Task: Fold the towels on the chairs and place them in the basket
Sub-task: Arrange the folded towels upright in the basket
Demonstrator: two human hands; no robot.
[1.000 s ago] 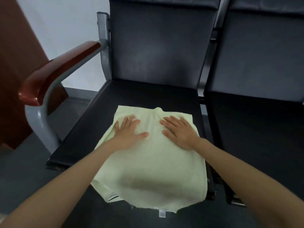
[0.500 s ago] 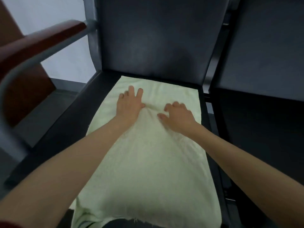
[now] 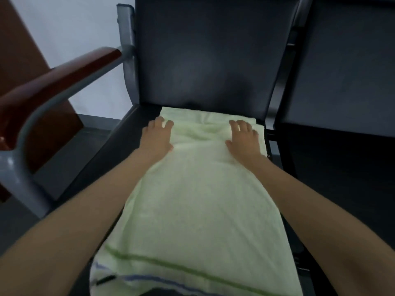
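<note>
A pale green towel (image 3: 198,201) lies spread lengthwise over the dark seat of the left chair (image 3: 205,60), its far edge almost at the backrest and its striped near end hanging toward me. My left hand (image 3: 157,136) rests on the towel's far left corner, fingers spread flat. My right hand (image 3: 243,139) presses flat near the far right corner. Small wrinkles run between the two hands. No basket is in view.
A red-brown wooden armrest on a grey metal frame (image 3: 53,86) rises at the left. A second dark chair (image 3: 342,82) stands to the right. A brown panel (image 3: 25,60) and a white wall are behind the armrest.
Both hands have slid from the towel's middle outward and away toward its far corners. The towel now lies stretched farther back toward the backrest, and my view has moved closer.
</note>
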